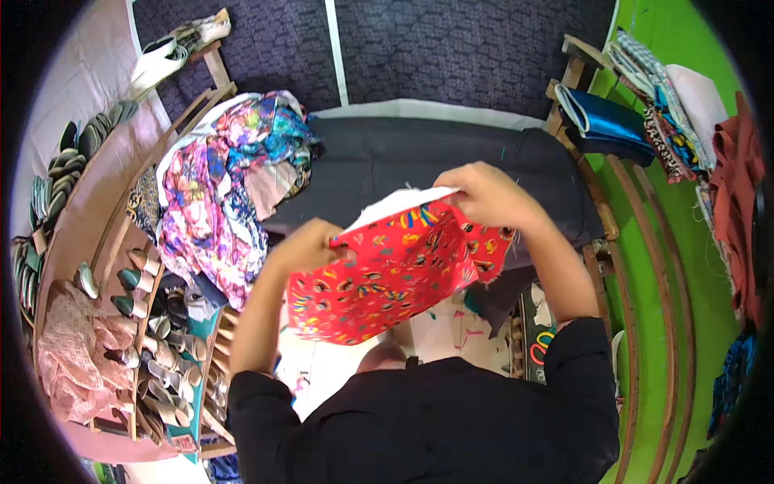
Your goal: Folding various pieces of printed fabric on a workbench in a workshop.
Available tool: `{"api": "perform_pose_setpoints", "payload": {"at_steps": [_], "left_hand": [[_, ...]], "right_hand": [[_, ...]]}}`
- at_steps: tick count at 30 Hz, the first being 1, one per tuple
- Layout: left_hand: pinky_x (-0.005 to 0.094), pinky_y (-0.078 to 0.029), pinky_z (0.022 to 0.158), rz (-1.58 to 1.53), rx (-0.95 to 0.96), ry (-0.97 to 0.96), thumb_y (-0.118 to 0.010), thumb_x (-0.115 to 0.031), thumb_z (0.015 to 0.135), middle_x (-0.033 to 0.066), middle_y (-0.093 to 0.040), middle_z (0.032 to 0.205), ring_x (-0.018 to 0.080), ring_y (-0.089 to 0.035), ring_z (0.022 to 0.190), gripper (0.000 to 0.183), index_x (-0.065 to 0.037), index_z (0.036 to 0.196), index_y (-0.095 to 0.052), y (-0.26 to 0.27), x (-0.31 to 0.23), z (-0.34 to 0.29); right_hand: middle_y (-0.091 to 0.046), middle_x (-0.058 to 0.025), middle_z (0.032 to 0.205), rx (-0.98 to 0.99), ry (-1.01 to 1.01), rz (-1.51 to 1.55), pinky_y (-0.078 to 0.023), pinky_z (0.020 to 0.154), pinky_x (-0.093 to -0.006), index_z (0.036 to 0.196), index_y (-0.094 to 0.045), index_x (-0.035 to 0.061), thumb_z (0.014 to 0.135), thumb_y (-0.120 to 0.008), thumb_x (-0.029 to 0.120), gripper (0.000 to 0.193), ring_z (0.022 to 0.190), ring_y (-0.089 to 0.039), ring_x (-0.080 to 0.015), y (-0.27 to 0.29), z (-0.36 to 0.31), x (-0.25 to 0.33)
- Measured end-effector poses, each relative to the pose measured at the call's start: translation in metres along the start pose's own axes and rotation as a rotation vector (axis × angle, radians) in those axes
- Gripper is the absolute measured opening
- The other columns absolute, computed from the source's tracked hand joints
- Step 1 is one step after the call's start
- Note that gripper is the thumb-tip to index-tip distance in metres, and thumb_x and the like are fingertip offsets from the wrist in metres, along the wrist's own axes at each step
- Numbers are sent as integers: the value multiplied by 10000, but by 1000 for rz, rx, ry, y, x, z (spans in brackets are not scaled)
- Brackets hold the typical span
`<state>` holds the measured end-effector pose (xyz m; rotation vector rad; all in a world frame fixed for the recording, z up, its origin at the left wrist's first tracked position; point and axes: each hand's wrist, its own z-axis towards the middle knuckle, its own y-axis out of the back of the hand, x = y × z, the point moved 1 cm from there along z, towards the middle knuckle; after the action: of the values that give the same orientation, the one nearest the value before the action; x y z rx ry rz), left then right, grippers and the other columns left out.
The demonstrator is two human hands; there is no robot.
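Note:
A red printed cloth (379, 274) with small multicoloured figures and a white underside hangs between my two hands. My left hand (310, 246) pinches its upper left edge. At the upper right edge, my right hand (488, 196) grips the same cloth, its fingers closed over the border. White backing (403, 203) shows along the top, with frayed threads. The lower part of the cloth drops in front of my body, over the floor. Beyond it lies a dark padded bench (403, 153), and a heap of flowered fabric (211, 185) rests on its left end.
At left, wooden racks hold several shoes (165, 347) and sole pieces (68, 165), beside a pink lacy cloth (85, 347). Folded fabrics (609, 125) sit on a wooden frame at right. Orange-handled scissors (542, 345) lie low at right. Fabric scraps litter the floor (435, 335).

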<state>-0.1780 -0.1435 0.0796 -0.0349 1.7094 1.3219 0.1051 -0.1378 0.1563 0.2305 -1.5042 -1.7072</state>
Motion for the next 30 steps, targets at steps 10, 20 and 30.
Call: {"api": "perform_pose_setpoints", "payload": {"at_steps": [10, 20, 30], "left_hand": [[263, -445, 565, 273, 374, 271, -681, -265, 766, -3, -613, 681, 95, -545, 609, 258, -37, 883, -649, 170, -57, 167], [380, -490, 595, 1048, -922, -405, -547, -110, 744, 95, -627, 732, 269, -628, 723, 140, -127, 849, -638, 233, -111, 217], [353, -467, 559, 686, -474, -340, -533, -103, 743, 54, -580, 732, 234, -600, 653, 186, -150, 912, -595, -29, 70, 176]], "right_hand": [[-617, -192, 786, 188, -123, -250, -442, 658, -341, 860, -590, -12, 637, -543, 34, 233, 753, -615, -257, 127, 100, -80], [-657, -68, 881, -924, -143, -797, -360, 722, -356, 932, -642, 143, 698, -531, 48, 276, 755, -612, -223, 188, 116, -64], [-613, 0, 879, -579, -119, -673, -344, 763, -412, 911, -597, 121, 608, -604, 33, 316, 702, -553, -179, -67, -39, -158]]}}
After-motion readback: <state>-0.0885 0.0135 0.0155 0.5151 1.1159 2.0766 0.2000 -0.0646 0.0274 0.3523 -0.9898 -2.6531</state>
